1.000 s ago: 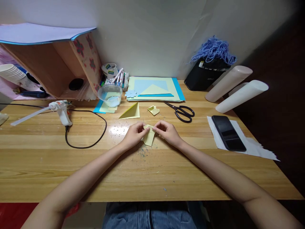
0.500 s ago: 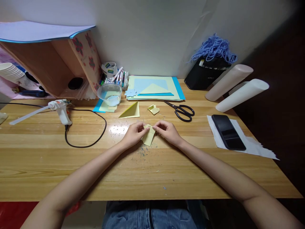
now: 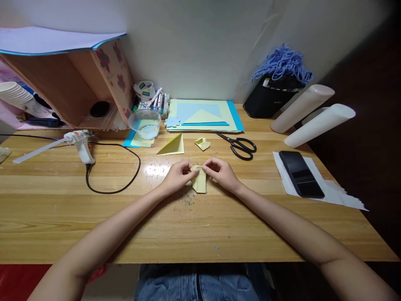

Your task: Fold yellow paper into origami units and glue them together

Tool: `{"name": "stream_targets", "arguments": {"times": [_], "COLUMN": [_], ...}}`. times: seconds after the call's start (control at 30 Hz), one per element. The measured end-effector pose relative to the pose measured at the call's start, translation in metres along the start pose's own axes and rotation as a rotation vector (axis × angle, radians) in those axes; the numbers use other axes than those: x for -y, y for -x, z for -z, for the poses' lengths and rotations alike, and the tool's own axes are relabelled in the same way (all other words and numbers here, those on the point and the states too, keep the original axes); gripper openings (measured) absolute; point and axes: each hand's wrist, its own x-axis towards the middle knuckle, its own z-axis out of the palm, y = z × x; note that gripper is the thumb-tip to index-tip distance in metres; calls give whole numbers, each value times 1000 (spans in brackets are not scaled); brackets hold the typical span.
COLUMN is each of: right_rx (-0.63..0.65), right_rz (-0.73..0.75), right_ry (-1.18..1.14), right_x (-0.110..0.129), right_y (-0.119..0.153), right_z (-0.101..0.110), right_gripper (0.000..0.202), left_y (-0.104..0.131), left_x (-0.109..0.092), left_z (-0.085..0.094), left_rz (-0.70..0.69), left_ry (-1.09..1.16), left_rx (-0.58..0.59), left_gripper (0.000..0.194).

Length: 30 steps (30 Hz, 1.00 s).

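Between my hands is a small piece of folded pale yellow paper point(image 3: 199, 182), its lower part hanging toward me. My left hand point(image 3: 178, 177) pinches the upper left edge, thumb on top. At the upper right corner, my right hand point(image 3: 222, 171) is closed on the same paper between thumb and finger. Just beyond lie a small folded yellow paper piece point(image 3: 202, 144) and a larger folded yellow triangle point(image 3: 172, 146). Black-handled scissors point(image 3: 239, 146) rest to the right of these, apart from my hands.
On the left are a glue gun point(image 3: 80, 147) with its looping cord and an open box point(image 3: 114, 79). A clear plastic bowl point(image 3: 144, 121), markers point(image 3: 158, 102) and stacked paper point(image 3: 234, 117) stand behind. To the right are a phone point(image 3: 300, 173), two paper rolls point(image 3: 319, 125) and a black holder point(image 3: 266, 98).
The folded yellow paper has turned slightly, its lower end swinging to the right so it hangs straighter. Both hands keep their pinch on it.
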Motion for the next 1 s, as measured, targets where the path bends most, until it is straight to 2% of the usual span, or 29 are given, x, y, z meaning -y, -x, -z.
{"name": "stream_targets", "arguments": {"times": [0.17, 0.3, 0.6, 0.83, 1.0], "right_rx": [-24, -22, 7, 0, -50], "right_rz": [11, 17, 18, 28, 13], "right_ry": [13, 34, 81, 51, 6], "right_x": [-1, 0, 0, 0, -3], "right_y": [0, 0, 1, 0, -1], "right_z": [0, 0, -1, -3, -3], "right_gripper": [19, 18, 21, 15, 16], "left_y": [3, 5, 5, 6, 6], "left_x": [-8, -15, -11, -15, -11], "left_z": [-1, 0, -1, -1, -1], "left_rz": [-41, -76, -70, -131, -115], "left_ry": [-153, -233, -211, -224, -213], "left_rx": [46, 79, 76, 107, 100], "left_gripper": [26, 33, 37, 33, 35]}}
